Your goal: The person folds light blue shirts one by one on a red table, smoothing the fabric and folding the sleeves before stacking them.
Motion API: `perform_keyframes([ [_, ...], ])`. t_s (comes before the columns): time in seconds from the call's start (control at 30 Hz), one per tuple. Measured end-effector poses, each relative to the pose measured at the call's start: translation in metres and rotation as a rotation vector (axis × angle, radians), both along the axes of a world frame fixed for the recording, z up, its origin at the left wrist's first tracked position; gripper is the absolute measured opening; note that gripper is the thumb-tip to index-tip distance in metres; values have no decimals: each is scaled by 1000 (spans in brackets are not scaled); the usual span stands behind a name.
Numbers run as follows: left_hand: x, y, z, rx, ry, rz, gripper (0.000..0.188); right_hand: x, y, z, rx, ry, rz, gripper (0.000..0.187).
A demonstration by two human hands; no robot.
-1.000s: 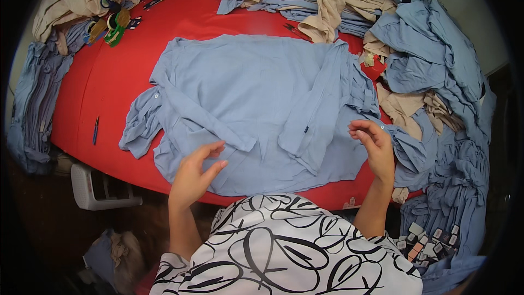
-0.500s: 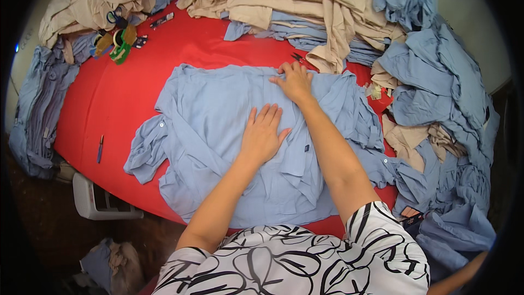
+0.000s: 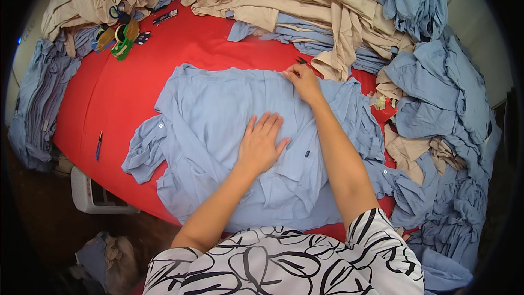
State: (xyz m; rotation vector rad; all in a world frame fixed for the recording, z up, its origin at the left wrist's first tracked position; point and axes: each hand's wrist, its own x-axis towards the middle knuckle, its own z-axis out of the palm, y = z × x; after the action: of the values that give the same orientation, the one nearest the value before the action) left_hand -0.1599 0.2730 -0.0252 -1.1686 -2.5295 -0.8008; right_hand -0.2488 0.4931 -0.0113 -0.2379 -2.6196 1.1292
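A light blue shirt (image 3: pixel 218 109) lies spread on a red-covered table (image 3: pixel 125 93), its buttoned cuffs out to the left and right. On the middle of the cloth my left hand (image 3: pixel 261 143) rests flat with its fingers stretched, so it is open. Farther off, my right hand (image 3: pixel 305 83) is closed in a pinch on the shirt's far edge. Just beyond those fingertips lie small black thread snips (image 3: pixel 301 61), partly hidden by the right hand. A small dark label (image 3: pixel 307 153) shows on the shirt between my forearms.
Piles of blue and beige garments (image 3: pixel 305 5) line the far side and the right (image 3: pixel 436 93). A stack of blue garments (image 3: pixel 43 104) stands at the left. Tape rolls (image 3: pixel 121 38) sit far left; a blue pen (image 3: pixel 99 146) lies near the left edge, above a white stool (image 3: pixel 90 194).
My right hand has shifted slightly right, and its spread fingers have drawn into a pinch at the shirt's far edge. My left hand stays nearly in place.
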Motion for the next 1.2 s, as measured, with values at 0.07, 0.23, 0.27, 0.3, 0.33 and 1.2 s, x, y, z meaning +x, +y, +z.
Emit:
perform_keyframes([
  [0.07, -1, -2, 2, 12, 2, 5, 49, 16, -5, -1, -107, 41, 142, 16],
  [0.23, 1, -5, -1, -1, -13, 0, 50, 40, -34, -33, 277, 231, 60, 13],
  [0.27, 1, -3, 0, 6, -11, -5, 50, 33, -29, -35, 221, 255, 19, 12],
  [0.3, 2, -2, 0, 11, -16, -11, 50, 29, -24, -37, 109, 259, -26, 11],
  [0.33, 1, -1, -2, 15, -18, -12, 50, 23, -20, -40, -5, 265, -64, 11],
  [1.2, -204, -221, 81, 1082, -790, 313, 30, 111, 120, 89, -901, 368, -302, 27],
])
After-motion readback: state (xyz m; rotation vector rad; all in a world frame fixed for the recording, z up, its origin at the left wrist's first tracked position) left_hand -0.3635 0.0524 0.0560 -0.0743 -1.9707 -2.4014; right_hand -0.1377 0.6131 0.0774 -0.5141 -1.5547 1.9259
